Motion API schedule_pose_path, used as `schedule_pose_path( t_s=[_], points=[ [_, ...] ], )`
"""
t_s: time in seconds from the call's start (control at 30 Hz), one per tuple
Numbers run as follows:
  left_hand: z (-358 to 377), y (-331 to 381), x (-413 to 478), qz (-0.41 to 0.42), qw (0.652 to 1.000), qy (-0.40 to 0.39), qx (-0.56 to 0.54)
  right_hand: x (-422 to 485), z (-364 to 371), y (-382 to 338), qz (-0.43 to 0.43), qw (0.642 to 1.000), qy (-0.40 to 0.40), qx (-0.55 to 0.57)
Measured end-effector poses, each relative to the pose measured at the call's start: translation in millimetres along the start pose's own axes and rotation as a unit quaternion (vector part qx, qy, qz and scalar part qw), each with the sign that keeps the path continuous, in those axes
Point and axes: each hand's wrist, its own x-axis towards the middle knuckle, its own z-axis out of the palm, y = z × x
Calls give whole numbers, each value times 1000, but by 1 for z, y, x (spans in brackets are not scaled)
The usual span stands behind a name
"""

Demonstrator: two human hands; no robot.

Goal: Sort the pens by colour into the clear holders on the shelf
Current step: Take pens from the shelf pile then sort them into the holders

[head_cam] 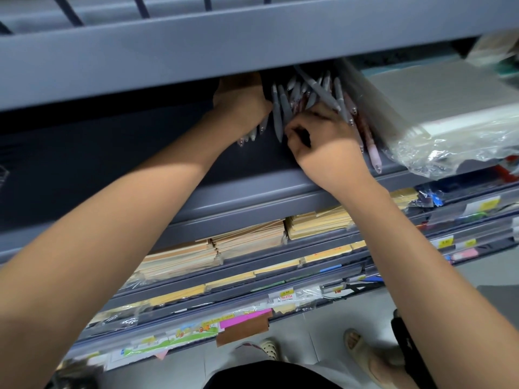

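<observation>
— How do the pens (306,96) look?
— A loose heap, mostly grey, some pink, on the shelf (252,192). The upper shelf (224,51) hides their far ends, and a plastic-wrapped paper pack (438,122) crowds their right.
— The hands?
— I see the left hand (241,105) gripping a bunch, tips poking below. The right hand (323,136) curls into the heap; I cannot tell if it holds 1.

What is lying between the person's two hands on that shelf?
Grey pens lie bunched between the left hand and the right hand, tips toward the camera; the head view shows it.
</observation>
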Motion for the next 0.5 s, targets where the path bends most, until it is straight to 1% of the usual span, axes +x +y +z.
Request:
schedule_pose_path(
  t_s=[0.07,0.1,0.2,0.3,0.5],
  points=[
    [-2,-4,2,-27,997,-74,-27,0,-1,0,2,1000,1,6],
    [-4,-6,2,-37,995,-85,-37,0,-1,-1,3,1000,1,9],
    [-4,-8,4,-46,996,-72,-40,0,-1,-1,5,1000,1,14],
    [-2,-9,2,-27,999,-3,-40,0,0,-1,10,1000,6,20],
    [-1,-4,6,-33,999,-33,-21,0,0,-1,8,1000,9,22]
  ],
)
